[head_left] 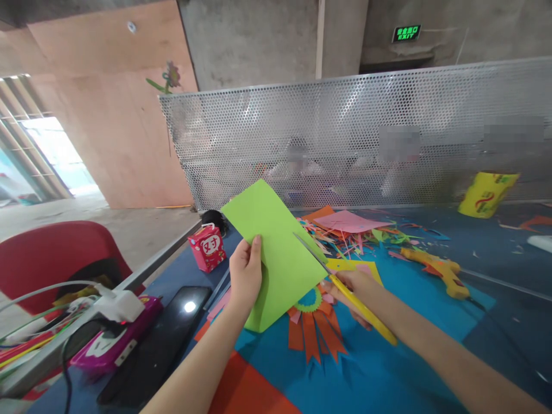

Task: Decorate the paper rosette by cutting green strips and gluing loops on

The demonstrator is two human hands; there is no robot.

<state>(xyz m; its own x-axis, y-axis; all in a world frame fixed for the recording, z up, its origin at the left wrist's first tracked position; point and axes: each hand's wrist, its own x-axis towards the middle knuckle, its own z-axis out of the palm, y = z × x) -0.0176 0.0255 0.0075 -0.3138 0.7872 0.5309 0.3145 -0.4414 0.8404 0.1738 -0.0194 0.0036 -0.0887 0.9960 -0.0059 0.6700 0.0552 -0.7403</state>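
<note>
My left hand [246, 270] pinches the left edge of a light green sheet of paper [280, 241], thumb on top, and holds it up off the table. In my right hand [351, 290] is a pair of yellow-handled scissors [362, 307]. The scissors' blades lie across the right part of the sheet; whether they have cut into it I cannot tell. Below the sheet, an orange paper rosette [317, 328] with ribbon-like strips and a green scalloped ring rests on blue paper [388, 368]. The sheet hides part of what lies behind it.
Paper scraps [345, 236] and a pink sheet [351, 221] are heaped behind. A yellow glue gun [440, 270] lies at right, near a yellow tape roll [487, 195]. At left are a phone [159, 345], a purple power strip [114, 351] and a red box [207, 247]. A perforated screen [259, 126] stands behind.
</note>
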